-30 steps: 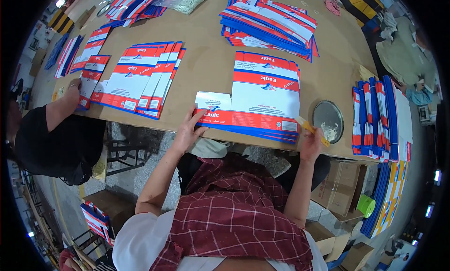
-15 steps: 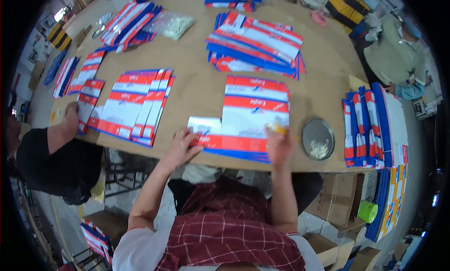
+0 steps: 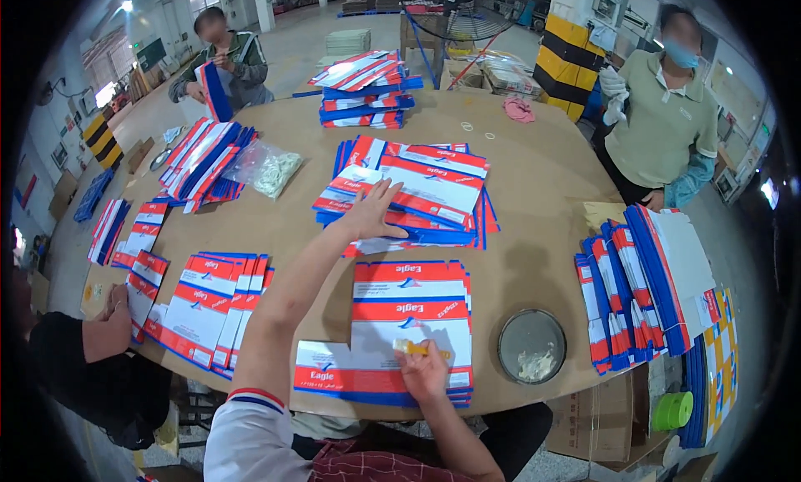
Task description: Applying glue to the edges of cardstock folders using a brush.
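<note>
Stretched out forward, my left hand (image 3: 373,213) rests with spread fingers on the near left side of a loose pile of flat red, white and blue cartons (image 3: 446,190). My right hand (image 3: 425,373) grips a small brush (image 3: 411,347) with a yellow handle and pale tip. That brush is over the white panel of a neat stack of flat cartons (image 3: 384,311) at the table's near edge. To the right of the stack is a round dark dish (image 3: 519,336) with whitish paste (image 3: 536,364) in it.
Bundled cartons (image 3: 622,290) stand at the table's right edge. More carton stacks (image 3: 200,307) and a bag of pale pieces (image 3: 271,171) lie left. A co-worker's arm (image 3: 108,319) reaches in at left. One person (image 3: 225,65) handles a carton at back left; another (image 3: 667,106) stands at right.
My left hand has moved from the near stack's left edge to the farther pile. My right hand has brought the brush from the stack's right edge toward its middle. The view has tilted up.
</note>
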### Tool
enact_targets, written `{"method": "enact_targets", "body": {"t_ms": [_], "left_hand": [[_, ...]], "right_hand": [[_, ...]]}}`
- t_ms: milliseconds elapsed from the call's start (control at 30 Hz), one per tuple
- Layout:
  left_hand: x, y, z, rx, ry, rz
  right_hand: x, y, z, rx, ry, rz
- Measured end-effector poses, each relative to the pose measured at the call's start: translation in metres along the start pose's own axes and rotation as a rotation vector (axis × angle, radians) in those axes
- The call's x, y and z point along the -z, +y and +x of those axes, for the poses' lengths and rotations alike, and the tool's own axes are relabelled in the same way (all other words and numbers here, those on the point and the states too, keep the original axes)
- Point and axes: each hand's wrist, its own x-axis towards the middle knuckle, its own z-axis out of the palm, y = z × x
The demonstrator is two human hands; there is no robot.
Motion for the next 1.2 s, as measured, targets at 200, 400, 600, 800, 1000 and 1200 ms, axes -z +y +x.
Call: {"method": "enact_targets", "body": {"t_ms": [200, 400, 600, 800, 1000, 1200], "left_hand": [[-0.027, -0.002, 0.029, 0.101, -0.555, 0.041], [-0.024, 0.006, -0.047, -0.417, 0.133, 0.441], [0.036, 0.119, -0.14, -0.278, 0.08, 0.459], [-0.036, 0.195, -0.259, -0.051, -0.154, 0.252], [-0.032, 0.183, -0.308, 0.029, -0.033, -0.299], [-0.025, 0.109, -0.327, 0.335, 0.232, 0.028]], "right_hand": [[0.002, 0.001, -0.008, -0.099, -0.127, 0.087], [0.013, 0.0, -0.007, -0.178, -0.178, 0.123], [-0.061, -0.052, -0.053, 0.061, -0.586, 0.096], [-0.033, -0.038, -0.054, 0.099, -0.192, -0.133], [0.0, -0.028, -0.04, 0.08, -0.038, -0.114], [-0.006, -0.022, -0.016, 0.096, -0.041, -0.155]]}}
